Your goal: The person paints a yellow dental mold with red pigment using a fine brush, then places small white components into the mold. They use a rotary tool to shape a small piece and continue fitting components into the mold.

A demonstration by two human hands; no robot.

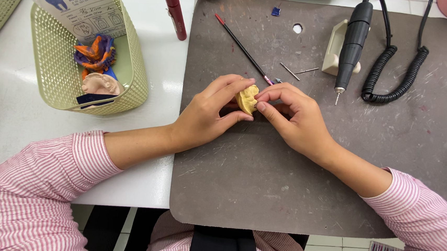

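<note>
We pinch a yellow dental cast (pixel 247 98) between left hand (pixel 206 114) and right hand (pixel 292 114), our fingers hiding most of it.

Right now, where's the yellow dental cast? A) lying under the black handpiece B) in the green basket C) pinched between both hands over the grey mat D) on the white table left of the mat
C: the yellow dental cast sits between the fingers of the left hand and the right hand, above the grey mat, apart from the green basket and the black handpiece.
</note>
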